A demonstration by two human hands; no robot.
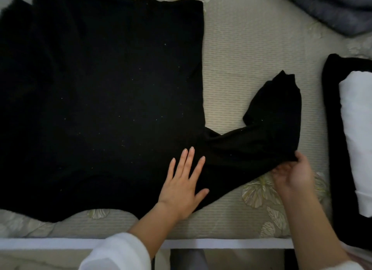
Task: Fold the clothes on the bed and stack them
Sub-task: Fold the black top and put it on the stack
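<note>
A large black sweater (104, 92) lies spread flat over the left and middle of the bed. Its right sleeve (267, 128) runs out to the right and bends back on itself. My left hand (183, 185) presses flat, fingers straight, on the sweater where the sleeve joins the body. My right hand (291, 173) grips the sleeve's lower edge at its bend, fingers curled under the cloth. At the right edge sits a stack: a folded black garment (332, 128) with a folded white garment (356, 133) on top.
The bed has a beige mattress cover (251, 54) with a pale flower print. A grey blanket (332, 8) is bunched at the far right corner. The white bed frame edge (221, 243) runs along the near side.
</note>
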